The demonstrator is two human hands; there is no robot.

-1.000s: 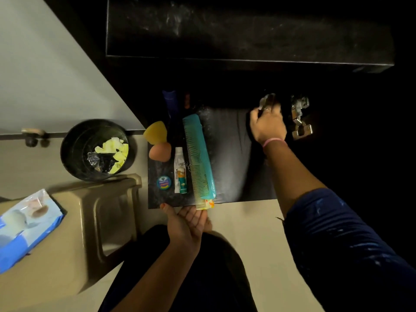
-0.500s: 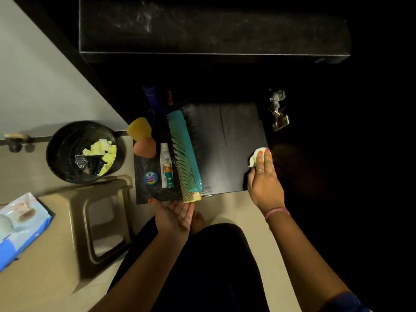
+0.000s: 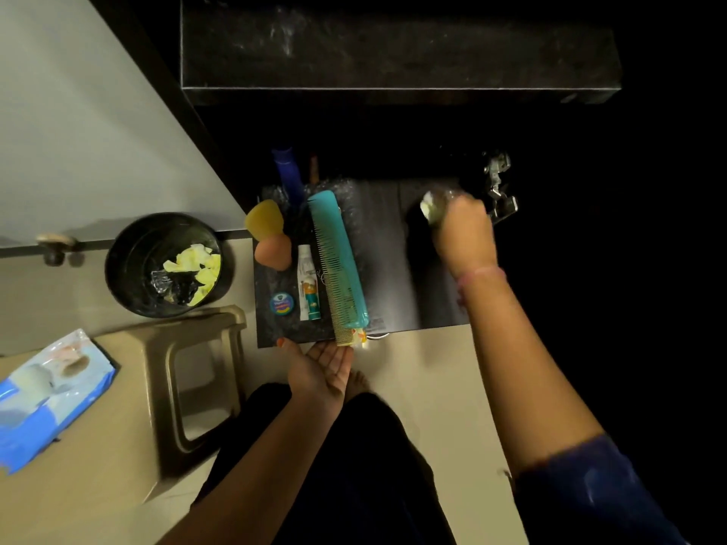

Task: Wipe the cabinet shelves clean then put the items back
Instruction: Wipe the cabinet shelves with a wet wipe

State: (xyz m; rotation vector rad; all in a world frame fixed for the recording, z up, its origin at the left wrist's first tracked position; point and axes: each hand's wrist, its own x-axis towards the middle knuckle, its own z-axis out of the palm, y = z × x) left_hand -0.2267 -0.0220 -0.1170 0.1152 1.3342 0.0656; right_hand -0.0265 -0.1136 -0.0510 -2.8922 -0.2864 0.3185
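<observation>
At right of centre in the frame, the right hand (image 3: 464, 234) grips a pale wipe (image 3: 432, 206), pressed on the dark shelf (image 3: 397, 261) near a metal hinge (image 3: 497, 190). At lower centre, the left hand (image 3: 320, 371) lies palm up, fingers relaxed, touching the shelf's front edge. A teal comb (image 3: 338, 265), tube (image 3: 308, 289), small tin (image 3: 282, 304) and two sponges (image 3: 267, 234) crowd the shelf's left side. A black bin (image 3: 130, 261) sits at left.

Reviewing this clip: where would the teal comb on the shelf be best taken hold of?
Probably the near end of the teal comb: it overhangs the shelf's front edge just above the left hand. Come from the front and pinch across the spine; the tube crowds its left side.
</observation>
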